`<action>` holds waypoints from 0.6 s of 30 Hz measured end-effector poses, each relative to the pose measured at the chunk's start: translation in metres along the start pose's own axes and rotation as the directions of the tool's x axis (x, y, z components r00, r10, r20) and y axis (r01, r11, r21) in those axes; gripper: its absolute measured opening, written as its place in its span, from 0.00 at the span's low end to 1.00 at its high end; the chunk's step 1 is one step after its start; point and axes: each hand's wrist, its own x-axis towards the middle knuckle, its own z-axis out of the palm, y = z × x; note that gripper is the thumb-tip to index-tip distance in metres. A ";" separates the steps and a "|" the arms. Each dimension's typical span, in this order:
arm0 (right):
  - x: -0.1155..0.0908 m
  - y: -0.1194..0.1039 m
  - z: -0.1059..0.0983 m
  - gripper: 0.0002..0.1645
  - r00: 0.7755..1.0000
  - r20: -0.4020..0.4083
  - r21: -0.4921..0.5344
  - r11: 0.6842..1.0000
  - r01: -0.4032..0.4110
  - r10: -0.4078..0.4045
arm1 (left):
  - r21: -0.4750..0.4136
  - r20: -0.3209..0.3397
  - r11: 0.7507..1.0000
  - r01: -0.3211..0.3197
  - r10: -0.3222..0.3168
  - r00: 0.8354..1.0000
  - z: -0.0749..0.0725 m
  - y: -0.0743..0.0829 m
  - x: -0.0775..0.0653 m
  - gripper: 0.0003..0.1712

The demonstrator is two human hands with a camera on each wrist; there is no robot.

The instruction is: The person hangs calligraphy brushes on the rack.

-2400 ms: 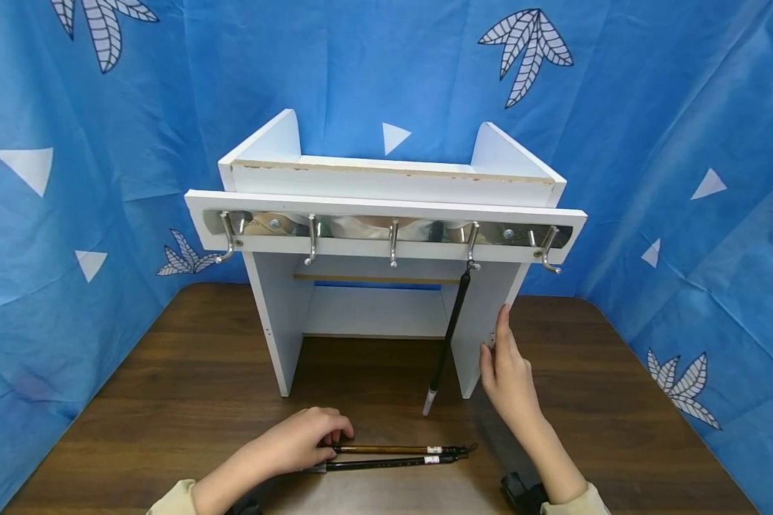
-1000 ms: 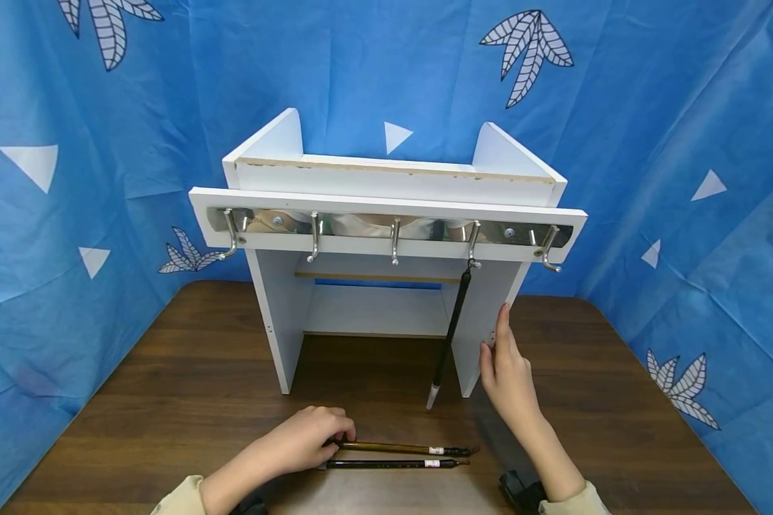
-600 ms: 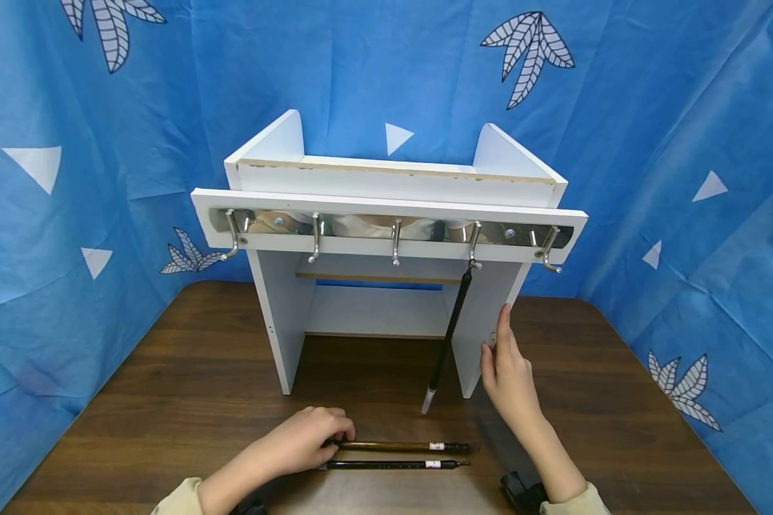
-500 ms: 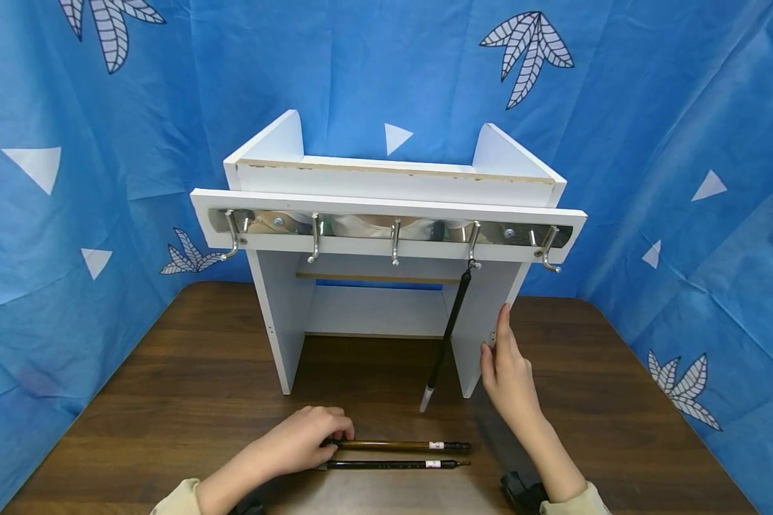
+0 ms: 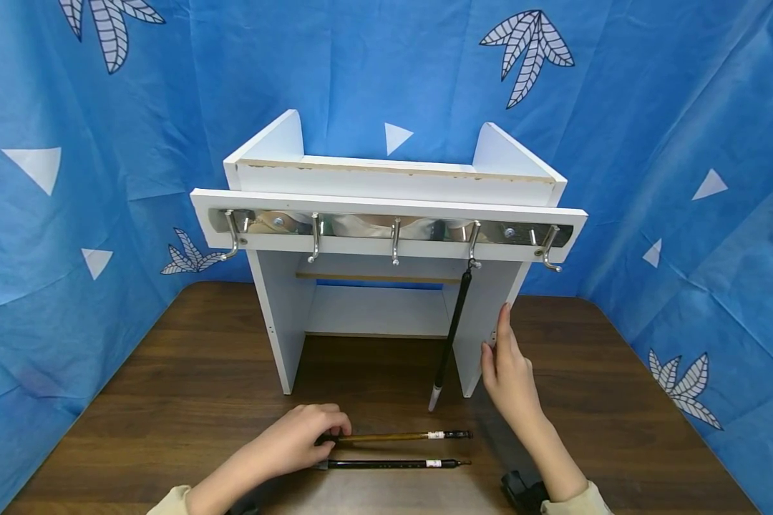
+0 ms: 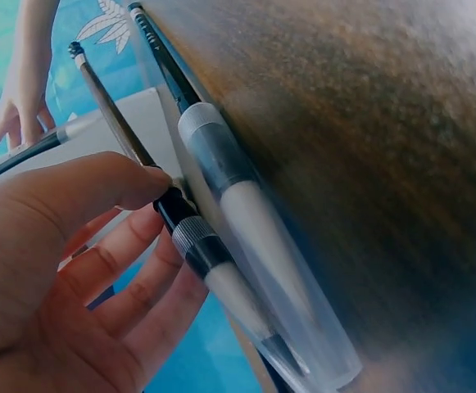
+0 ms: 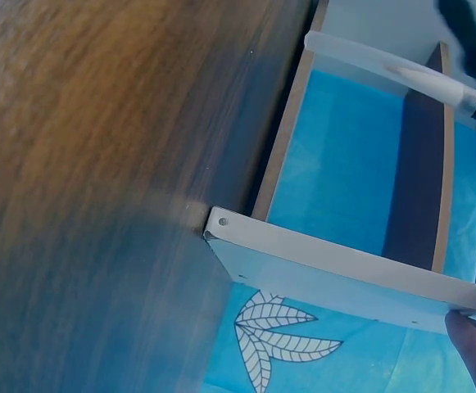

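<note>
Lying nearest the person on a dark wood table (image 5: 154, 415), a black brush (image 5: 393, 464) shows its pale bristles through a clear cap (image 6: 278, 278); the white label (image 5: 434, 463) on its shaft and the marks along its handle are too small to read. Just beyond it, a left hand (image 5: 303, 436) pinches a brown brush (image 5: 393, 437) near the bristle end between thumb and fingertip (its own white tag (image 5: 436, 435) is equally illegible). Whether that brush touches the wood cannot be told. Farther back, a right hand (image 5: 512, 379) rests against the side panel (image 5: 477, 336) of a white shelf (image 5: 386, 184), index finger straight, fingers spread, pinching nothing. Near it, a third brush (image 5: 454, 322), dark and tipped with a pale cap, hangs at a slant from the fourth hook (image 5: 473, 239) from the left of five on a white rail (image 5: 354, 245) with a mirrored metal plate. Behind everything, a blue cloth (image 5: 373, 64) carries printed leaves (image 5: 524, 50) and white triangles (image 5: 397, 137).
</note>
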 end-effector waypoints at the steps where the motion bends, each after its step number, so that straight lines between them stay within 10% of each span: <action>1: 0.000 0.000 0.000 0.55 1.000 -0.001 0.001 1.000 0.002 -0.002 | -0.006 -0.008 1.000 -0.003 0.003 1.000 0.000 0.000 0.000 0.15; 18: 0.000 0.001 -0.001 0.55 1.000 -0.005 0.005 1.000 0.013 -0.013 | -0.040 -0.060 0.999 0.009 -0.011 0.998 -0.003 0.002 0.001 0.15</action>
